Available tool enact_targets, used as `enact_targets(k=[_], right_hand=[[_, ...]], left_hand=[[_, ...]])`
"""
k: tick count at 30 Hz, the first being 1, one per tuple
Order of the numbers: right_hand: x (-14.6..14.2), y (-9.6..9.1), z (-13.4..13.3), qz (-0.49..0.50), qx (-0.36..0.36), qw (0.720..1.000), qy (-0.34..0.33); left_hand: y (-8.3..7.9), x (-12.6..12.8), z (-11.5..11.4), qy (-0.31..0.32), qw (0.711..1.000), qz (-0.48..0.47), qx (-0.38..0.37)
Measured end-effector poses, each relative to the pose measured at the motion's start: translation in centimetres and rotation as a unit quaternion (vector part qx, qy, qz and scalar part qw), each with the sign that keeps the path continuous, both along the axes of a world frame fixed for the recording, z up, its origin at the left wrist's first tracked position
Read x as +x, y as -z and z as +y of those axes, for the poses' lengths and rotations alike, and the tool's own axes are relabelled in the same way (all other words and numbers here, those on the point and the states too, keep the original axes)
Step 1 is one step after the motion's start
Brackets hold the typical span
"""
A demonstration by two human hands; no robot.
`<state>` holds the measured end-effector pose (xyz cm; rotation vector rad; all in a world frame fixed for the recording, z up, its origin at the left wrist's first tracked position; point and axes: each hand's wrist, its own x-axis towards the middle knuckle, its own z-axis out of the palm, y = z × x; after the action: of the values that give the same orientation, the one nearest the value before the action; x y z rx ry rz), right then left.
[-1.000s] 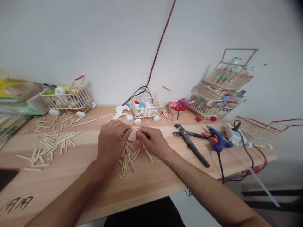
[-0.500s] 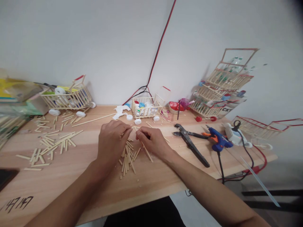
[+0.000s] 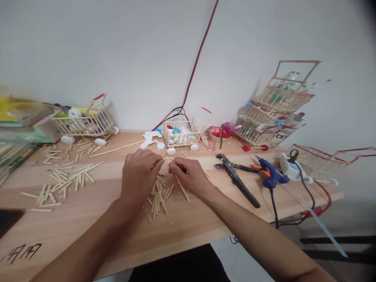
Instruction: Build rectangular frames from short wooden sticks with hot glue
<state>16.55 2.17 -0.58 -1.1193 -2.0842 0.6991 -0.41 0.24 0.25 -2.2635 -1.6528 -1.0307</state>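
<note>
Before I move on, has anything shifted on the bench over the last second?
Nothing visibly changed. The left hand and right hand stay fingertip to fingertip, pinched on the wooden sticks on the table. The pliers and glue gun lie where they were.

Wooden table: cut sticks scattered, black pliers, blue glue gun, stick carts, white caps.

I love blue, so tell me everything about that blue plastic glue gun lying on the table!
The blue plastic glue gun lies on its side on the light wooden table, orange tip pointing left toward the black pliers. A black cord runs from its handle over the table's edge.
</note>
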Motion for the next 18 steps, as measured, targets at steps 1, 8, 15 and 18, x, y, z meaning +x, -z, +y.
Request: enact_targets(k=[1,8,15,18], right_hand=[[-0.01,-0.01,0.0,0.001,0.0,1.0,0.0],[0.02,0.0,0.05,0.001,0.003,1.0,-0.001],[0.03,0.08,0.05,0.0,0.0,1.0,-0.001],[0.01,0.07,0.06,-0.001,-0.003,1.0,0.0]], left_hand=[[-0.01,-0.01,0.0,0.0,1.0,0.0,0.001],[0.1,-0.04,0.08,0.003,1.0,-0.004,0.004],[0.13,-0.07,0.15,0.003,1.0,0.001,0.002],[0.13,-0.06,0.13,0.002,1.0,0.003,0.001]])
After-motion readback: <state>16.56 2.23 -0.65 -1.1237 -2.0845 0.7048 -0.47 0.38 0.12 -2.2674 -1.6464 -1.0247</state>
